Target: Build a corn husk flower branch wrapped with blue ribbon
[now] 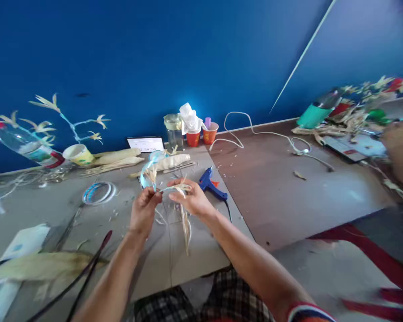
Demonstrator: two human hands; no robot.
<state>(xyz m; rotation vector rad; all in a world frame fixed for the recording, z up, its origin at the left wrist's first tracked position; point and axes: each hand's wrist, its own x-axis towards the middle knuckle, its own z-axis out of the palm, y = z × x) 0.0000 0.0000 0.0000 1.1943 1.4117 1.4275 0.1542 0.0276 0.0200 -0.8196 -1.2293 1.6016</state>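
My left hand (144, 206) is closed in a pinch on the light-blue stem of a corn-husk flower (150, 173). Above those fingers rises a pale, pointed bloom. A short branch of the same stem runs to the right, ending in another husk flower (184, 188). That second bloom lies between the thumb and curled fingers of my right hand (191, 197). Close to my right hand, a blue hot glue gun (211, 184) rests on the grey table. Dry husk strips (185, 228) lie below the hands. Behind the flower sits a rolled pale husk (174, 163).
At left are a ring of tape (99, 193), a yellow cup (79, 154) with husk flowers and a tilted plastic bottle (30, 150). A jar (173, 132) and red paper cups (210, 133) stand by the wall. Another person's hand (401, 143) is at right, and a white cable (272, 134) crosses the brown table.
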